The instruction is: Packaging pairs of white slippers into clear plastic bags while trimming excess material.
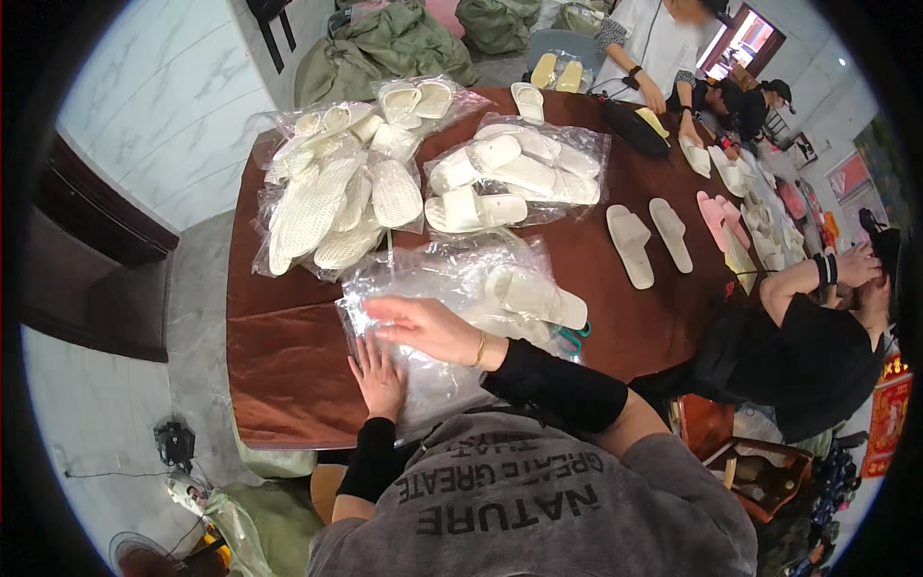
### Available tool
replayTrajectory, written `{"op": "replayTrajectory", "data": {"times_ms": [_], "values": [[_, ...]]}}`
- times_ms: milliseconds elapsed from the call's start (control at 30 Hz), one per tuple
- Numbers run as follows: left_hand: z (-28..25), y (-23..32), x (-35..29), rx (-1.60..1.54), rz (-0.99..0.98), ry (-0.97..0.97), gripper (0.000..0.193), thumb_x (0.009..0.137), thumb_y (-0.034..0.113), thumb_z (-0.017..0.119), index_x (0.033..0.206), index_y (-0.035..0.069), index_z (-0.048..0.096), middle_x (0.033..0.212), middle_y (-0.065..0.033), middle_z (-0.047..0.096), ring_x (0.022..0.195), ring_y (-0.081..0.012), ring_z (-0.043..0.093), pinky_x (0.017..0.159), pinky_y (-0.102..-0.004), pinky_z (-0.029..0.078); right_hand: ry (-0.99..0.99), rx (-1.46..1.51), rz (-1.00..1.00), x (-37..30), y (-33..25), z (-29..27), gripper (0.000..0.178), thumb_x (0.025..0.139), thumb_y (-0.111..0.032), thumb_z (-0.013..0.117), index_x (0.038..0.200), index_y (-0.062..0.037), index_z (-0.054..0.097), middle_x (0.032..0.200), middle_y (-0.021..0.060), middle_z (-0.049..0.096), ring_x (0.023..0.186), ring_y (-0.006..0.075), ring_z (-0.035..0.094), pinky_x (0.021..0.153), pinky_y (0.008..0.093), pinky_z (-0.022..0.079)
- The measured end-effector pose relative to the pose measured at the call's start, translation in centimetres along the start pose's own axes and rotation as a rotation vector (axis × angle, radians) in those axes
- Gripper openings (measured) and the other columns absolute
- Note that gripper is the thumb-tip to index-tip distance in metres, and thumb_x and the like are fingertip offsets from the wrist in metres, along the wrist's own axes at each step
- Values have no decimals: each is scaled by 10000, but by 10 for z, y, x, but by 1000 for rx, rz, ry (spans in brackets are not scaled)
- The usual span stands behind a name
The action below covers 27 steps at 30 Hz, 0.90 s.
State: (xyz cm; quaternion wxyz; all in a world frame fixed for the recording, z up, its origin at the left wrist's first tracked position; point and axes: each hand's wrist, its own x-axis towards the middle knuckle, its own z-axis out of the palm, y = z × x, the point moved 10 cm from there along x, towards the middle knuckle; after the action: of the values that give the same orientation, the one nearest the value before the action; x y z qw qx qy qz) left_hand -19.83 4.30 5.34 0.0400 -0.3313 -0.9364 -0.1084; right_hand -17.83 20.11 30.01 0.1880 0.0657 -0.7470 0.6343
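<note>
Clear plastic bags (437, 279) lie in a flat stack on the brown-covered table in front of me. My left hand (382, 385) rests flat on the stack's left part with its fingers spread. My right hand (423, 327) reaches across to the left over the bags, just beyond the left hand, fingers stretched out, with nothing visible in them. Right of the stack sits a pair of white slippers (538, 296), partly covered by clear plastic. The teal handles of what look like scissors (574, 338) show beside my right forearm, the rest hidden.
Bagged white slippers (327, 197) pile up at the far left; more bagged slippers (519, 163) lie at the back middle. Loose cream slippers (630, 245) and pink slippers (719, 221) stand to the right. Other people work along the table's right side. Green sacks (385, 53) lie behind the table.
</note>
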Motion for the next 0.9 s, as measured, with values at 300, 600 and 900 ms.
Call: {"op": "replayTrajectory", "data": {"times_ms": [300, 600, 900], "values": [[-8, -1, 1, -67, -50, -41, 703, 1003, 429, 624, 1637, 233, 391, 1741, -117, 247, 1611, -375, 179, 1268, -641, 154, 639, -235, 482, -117, 114, -272, 106, 1008, -146, 677, 1019, -61, 739, 751, 1, 665, 598, 67, 592, 494, 255, 450], [-7, -7, -3, -80, -53, -29, 665, 1012, 430, 605, 1618, 222, 425, 1739, -137, 249, 1613, -378, 172, 1270, -642, 141, 103, -340, 992, -217, 194, -234, 258, 883, -86, 703, 1138, -59, 736, 801, 40, 726, 608, 108, 644, 533, 272, 516], [12, -16, -11, 32, -20, -106, 718, 1026, 454, 573, 1656, 190, 350, 1759, -127, 197, 1627, -362, 134, 1280, -630, 93, -131, 28, 870, -196, 199, -159, 305, 948, -187, 758, 1185, -16, 670, 908, 57, 733, 813, 199, 706, 687, 325, 552]]}}
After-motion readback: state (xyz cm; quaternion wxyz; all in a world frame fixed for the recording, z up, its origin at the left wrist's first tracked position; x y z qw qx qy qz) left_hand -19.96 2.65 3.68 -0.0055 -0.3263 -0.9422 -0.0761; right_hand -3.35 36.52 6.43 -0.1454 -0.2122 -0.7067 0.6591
